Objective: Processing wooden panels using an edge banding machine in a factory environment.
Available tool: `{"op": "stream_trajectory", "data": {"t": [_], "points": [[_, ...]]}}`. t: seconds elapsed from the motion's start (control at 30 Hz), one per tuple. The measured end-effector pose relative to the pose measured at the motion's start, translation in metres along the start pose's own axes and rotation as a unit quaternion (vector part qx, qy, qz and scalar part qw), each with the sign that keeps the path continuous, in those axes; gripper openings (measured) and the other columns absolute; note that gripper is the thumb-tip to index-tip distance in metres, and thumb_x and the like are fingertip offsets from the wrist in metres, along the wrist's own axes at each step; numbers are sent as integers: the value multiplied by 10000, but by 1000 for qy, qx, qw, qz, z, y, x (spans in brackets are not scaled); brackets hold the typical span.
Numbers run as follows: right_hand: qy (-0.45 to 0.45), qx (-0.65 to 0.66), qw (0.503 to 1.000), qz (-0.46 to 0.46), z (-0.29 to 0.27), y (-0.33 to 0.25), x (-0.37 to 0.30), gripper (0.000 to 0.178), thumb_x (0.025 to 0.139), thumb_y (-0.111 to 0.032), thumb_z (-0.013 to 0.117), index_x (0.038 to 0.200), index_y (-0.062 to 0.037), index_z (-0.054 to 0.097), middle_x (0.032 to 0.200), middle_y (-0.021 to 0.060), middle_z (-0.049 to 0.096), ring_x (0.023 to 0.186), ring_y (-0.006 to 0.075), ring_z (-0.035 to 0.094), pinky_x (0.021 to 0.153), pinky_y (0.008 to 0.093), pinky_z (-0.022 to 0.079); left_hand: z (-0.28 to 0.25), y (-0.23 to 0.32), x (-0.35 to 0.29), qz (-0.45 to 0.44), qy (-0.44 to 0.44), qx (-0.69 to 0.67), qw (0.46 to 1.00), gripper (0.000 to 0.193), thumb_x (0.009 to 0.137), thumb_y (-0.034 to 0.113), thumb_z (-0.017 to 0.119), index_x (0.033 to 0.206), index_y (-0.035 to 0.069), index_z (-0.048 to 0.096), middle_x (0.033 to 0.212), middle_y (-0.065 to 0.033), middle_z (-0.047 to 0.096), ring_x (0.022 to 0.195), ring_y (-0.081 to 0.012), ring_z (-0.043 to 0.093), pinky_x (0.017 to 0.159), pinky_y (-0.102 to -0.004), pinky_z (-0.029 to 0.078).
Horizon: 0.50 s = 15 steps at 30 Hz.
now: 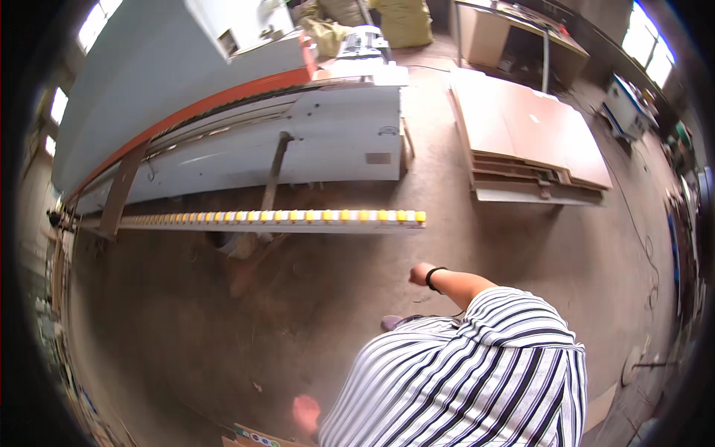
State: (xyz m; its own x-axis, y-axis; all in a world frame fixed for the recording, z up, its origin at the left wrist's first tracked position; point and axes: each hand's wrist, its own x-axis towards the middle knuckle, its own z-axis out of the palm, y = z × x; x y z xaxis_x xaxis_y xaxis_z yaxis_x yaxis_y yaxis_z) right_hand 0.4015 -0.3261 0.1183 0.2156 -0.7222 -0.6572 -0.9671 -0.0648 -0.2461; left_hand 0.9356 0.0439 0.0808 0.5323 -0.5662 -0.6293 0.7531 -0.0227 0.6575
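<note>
My right hand (421, 274), with a dark band at the wrist, is out over the floor with its fingers curled in. Nothing shows in it, and it touches nothing. The roller rail (328, 216), a long bar with yellow and white rollers, is the nearest thing beyond it. Low in the view, my left hand (305, 413) is smeared by motion, so its fingers cannot be made out. Close by it, at the lower edge, lies a brown board (257, 438) with coloured round marks.
A long grey machine (342, 134) with an orange stripe stands behind the rail. Stacked pinkish-brown panels (521, 127) sit at the right. Farther back are a desk (484, 37) and yellowish sacks (402, 22). A cable (637, 223) runs along the floor at the right.
</note>
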Motion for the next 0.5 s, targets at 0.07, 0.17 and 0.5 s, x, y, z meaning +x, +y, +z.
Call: {"op": "stream_trajectory", "data": {"t": [0.07,0.17,0.5], "points": [[34,265,956,118,11,75,-20,284,797,-282,496,858,-29,611,710,86,637,612,192,623,602,326,500,157,33,-81,12,-33,110,993,278,840,249,508,1063,85,492,970,-71,551,845,-167,526,697,-303,436],[120,427,882,158,8,116,-77,239,804,-223,506,869,-8,587,687,77,626,590,166,622,545,296,496,224,30,-111,91,-77,231,966,309,877,259,452,1108,55,465,977,-65,537,868,-150,519,745,-285,422],[57,336,936,90,60,183,-194,273,802,-274,537,870,-18,602,726,74,629,628,157,613,627,286,493,341,-48,-269,195,-242,317,896,212,890,216,468,993,37,519,820,-35,573,712,-85,535,649,-202,438]]}}
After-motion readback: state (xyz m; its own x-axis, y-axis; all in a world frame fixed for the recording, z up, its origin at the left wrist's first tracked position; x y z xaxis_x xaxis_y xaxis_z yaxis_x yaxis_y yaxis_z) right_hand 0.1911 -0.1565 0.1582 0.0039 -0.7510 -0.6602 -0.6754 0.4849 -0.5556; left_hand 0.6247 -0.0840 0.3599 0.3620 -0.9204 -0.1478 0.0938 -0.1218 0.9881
